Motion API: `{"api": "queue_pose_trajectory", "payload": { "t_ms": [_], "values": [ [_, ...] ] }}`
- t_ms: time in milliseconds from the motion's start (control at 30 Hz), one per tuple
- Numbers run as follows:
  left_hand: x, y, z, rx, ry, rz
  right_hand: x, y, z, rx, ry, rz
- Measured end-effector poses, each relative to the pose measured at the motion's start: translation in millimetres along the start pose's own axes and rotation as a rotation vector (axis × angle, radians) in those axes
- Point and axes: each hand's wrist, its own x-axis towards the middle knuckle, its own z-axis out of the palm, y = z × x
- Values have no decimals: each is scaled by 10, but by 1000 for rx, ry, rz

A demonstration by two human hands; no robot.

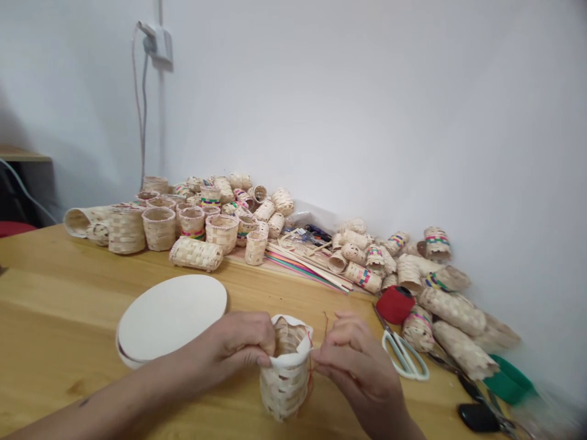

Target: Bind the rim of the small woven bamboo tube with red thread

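Note:
A small woven basket (pixel 283 388) stands upright just above or on the table in front of me, its open mouth facing up. A pale flat strip (pixel 293 360) runs around its rim. My left hand (pixel 245 339) is closed on the left side of the rim, fingers over the edge and thumb outside. Red thread (pixel 310 382) hangs along the basket's right side. At the right of the rim my right hand (pixel 353 357) is pinched, and a bit of red thread sticks up by its fingers; whether a needle is there is hidden.
A round white board (pixel 172 318) lies left of the basket. White-handled scissors (pixel 406 357), a red spool (pixel 395 304) and a green container (pixel 509 379) sit to the right. Many woven baskets (pixel 158 229) and flat coloured strips (pixel 312 266) line the wall.

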Motion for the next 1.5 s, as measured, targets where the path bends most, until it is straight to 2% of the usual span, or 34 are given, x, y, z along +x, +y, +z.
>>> {"api": "queue_pose_trajectory", "payload": {
  "t_ms": [467, 767, 967, 1233, 1500],
  "values": [
    [-11, 90, -2, 35, -69, 40, 22, -64, 38, 35, -74, 40],
    [-12, 125, -36, 53, -114, 56, 58, -103, 8, 69, -138, -55],
    [6, 205, -66, 92, -150, 44, 65, -143, 48, 77, -120, 14],
    [-10, 241, -25, 188, -85, 0, 58, -156, 75, 112, -95, 59],
    [-25, 229, 130, 304, 86, 13, 47, -141, 100, 98, -166, 48]
  ]
}}
